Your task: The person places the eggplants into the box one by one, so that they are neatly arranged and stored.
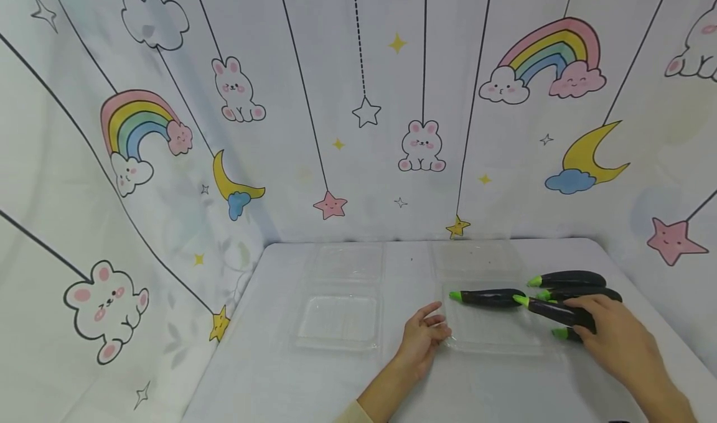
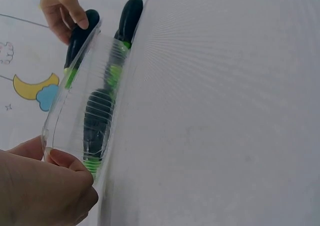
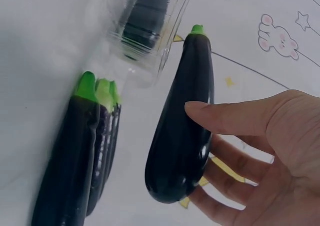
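My right hand (image 1: 622,342) grips a dark eggplant (image 3: 182,116) with a green tip, thumb on one side and fingers on the other. It is held above the right end of a clear plastic box (image 1: 493,341), its tip pointing left. Inside that box, near its back, lies another eggplant (image 1: 484,298). At the box's left side, my left hand (image 1: 424,342) pinches the rim between thumb and fingers, plainest in the left wrist view. More eggplants lie right of the box: one at the back (image 1: 568,278), one partly behind my right hand (image 1: 607,294), one mostly hidden under it (image 1: 570,334).
A second clear plastic box (image 1: 338,342) stands on the left of the white table (image 1: 252,373). Behind each box lies a clear flap, likely its lid: left lid (image 1: 347,262), right lid (image 1: 476,258). A patterned cloth (image 1: 364,174) hangs behind the table and along its sides.
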A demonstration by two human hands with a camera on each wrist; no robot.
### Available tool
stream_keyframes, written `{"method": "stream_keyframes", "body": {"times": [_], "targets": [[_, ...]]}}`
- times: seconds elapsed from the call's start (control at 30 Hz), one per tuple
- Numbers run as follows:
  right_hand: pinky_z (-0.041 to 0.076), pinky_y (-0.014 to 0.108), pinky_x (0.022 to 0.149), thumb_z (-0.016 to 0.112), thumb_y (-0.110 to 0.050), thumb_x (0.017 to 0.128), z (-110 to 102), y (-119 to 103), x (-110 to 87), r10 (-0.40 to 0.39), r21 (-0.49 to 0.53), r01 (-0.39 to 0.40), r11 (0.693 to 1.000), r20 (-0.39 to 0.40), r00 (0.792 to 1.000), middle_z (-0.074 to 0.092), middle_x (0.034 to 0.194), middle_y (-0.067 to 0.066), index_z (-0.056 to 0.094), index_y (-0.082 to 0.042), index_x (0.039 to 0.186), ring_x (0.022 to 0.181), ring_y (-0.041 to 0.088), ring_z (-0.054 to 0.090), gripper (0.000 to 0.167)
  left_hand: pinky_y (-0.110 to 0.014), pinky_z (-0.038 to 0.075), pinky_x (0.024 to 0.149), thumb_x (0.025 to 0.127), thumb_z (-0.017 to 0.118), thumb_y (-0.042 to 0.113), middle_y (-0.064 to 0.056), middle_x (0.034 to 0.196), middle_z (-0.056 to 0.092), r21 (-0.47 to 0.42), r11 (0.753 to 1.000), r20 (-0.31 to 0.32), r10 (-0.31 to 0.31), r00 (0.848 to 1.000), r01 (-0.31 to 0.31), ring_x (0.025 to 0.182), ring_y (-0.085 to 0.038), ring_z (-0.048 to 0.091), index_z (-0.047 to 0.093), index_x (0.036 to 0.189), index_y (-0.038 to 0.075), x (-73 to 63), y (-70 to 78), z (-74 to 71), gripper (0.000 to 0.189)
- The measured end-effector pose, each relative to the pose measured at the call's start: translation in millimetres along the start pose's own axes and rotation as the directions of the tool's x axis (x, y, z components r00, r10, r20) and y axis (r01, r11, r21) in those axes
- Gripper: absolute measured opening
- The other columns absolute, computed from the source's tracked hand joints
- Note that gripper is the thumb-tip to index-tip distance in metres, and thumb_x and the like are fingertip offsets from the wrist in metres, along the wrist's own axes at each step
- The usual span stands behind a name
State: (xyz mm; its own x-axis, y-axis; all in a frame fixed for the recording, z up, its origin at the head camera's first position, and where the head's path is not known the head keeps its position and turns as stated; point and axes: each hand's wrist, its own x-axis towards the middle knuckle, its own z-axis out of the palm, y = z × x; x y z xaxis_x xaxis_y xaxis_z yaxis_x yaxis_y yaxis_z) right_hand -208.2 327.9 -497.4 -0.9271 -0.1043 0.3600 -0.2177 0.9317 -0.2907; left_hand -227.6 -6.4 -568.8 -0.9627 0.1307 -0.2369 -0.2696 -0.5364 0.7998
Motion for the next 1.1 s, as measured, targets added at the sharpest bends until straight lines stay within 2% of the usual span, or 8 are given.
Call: {"method": "stream_keyframes", "body": {"times": [0.2, 0.37, 0.47, 0.73, 0.9, 1.1], "targets": [[0.048, 0.072, 0.075, 0.087, 0.002, 0.071, 3, -9, 7.1, -0.026, 0.006, 0.026, 1.000, 0.003, 1.000, 0.064, 0.121, 0.028, 0.073, -0.004, 0.116, 0.108, 0.055, 0.057, 0.047, -0.023, 0.056, 0.078, 0.083, 0.063, -0.022, -0.008, 0.105, 0.061, -0.003, 1.000, -0.001, 0.009, 1.000, -0.009, 0.090, -0.014, 0.061, 0.057, 0.142, -0.003, -0.6, 1.5, 0.1, 0.062], [0.052, 0.066, 0.071, 0.090, 0.001, 0.069, 9, -14, 12.3, -0.064, -0.003, 0.064, 0.998, -0.010, 0.998, 0.065, 0.119, 0.026, 0.074, -0.006, 0.115, 0.104, 0.051, 0.061, 0.049, -0.023, 0.056, 0.078, 0.083, 0.063, -0.022, -0.008, 0.106, 0.061, -0.007, 1.000, 0.002, 0.003, 1.000, -0.003, 0.090, -0.014, 0.062, 0.056, 0.142, -0.004, 0.1, 1.6, -0.9, 0.063], [0.053, 0.064, 0.070, 0.090, 0.001, 0.069, 12, -17, 14.0, -0.060, 0.004, 0.060, 0.998, 0.000, 0.998, 0.066, 0.119, 0.026, 0.075, -0.007, 0.115, 0.102, 0.051, 0.062, 0.049, -0.023, 0.056, 0.078, 0.083, 0.063, -0.022, -0.009, 0.108, 0.061, -0.008, 1.000, 0.005, -0.003, 1.000, 0.003, 0.091, -0.014, 0.062, 0.055, 0.143, -0.004, 0.5, 0.7, -1.3, 0.063], [0.052, 0.066, 0.076, 0.090, 0.000, 0.072, 16, -29, 19.8, -0.054, 0.003, 0.054, 0.999, 0.033, 0.998, 0.066, 0.121, 0.024, 0.074, -0.007, 0.116, 0.107, 0.051, 0.061, 0.047, -0.023, 0.056, 0.078, 0.083, 0.063, -0.022, -0.009, 0.109, 0.062, -0.001, 1.000, 0.006, -0.001, 1.000, 0.001, 0.090, -0.015, 0.062, 0.056, 0.143, -0.004, 2.2, -2.0, -0.7, 0.063], [0.052, 0.067, 0.081, 0.089, 0.001, 0.073, 22, -36, 23.8, -0.073, 0.021, 0.072, 0.997, 0.053, 0.996, 0.066, 0.121, 0.023, 0.075, -0.007, 0.115, 0.111, 0.051, 0.061, 0.046, -0.023, 0.056, 0.078, 0.083, 0.063, -0.022, -0.008, 0.108, 0.062, 0.000, 1.000, 0.003, -0.001, 1.000, 0.001, 0.090, -0.015, 0.062, 0.056, 0.143, -0.003, 3.0, -2.0, -0.8, 0.063], [0.054, 0.066, 0.082, 0.090, 0.002, 0.072, 29, -42, 26.4, -0.096, 0.016, 0.095, 0.995, 0.070, 0.993, 0.066, 0.122, 0.023, 0.075, -0.008, 0.114, 0.112, 0.050, 0.062, 0.046, -0.024, 0.056, 0.079, 0.082, 0.063, -0.022, -0.008, 0.107, 0.062, 0.003, 1.000, -0.003, -0.010, 1.000, 0.010, 0.092, -0.015, 0.062, 0.057, 0.142, -0.003, 3.2, -2.5, -1.8, 0.064]]}}
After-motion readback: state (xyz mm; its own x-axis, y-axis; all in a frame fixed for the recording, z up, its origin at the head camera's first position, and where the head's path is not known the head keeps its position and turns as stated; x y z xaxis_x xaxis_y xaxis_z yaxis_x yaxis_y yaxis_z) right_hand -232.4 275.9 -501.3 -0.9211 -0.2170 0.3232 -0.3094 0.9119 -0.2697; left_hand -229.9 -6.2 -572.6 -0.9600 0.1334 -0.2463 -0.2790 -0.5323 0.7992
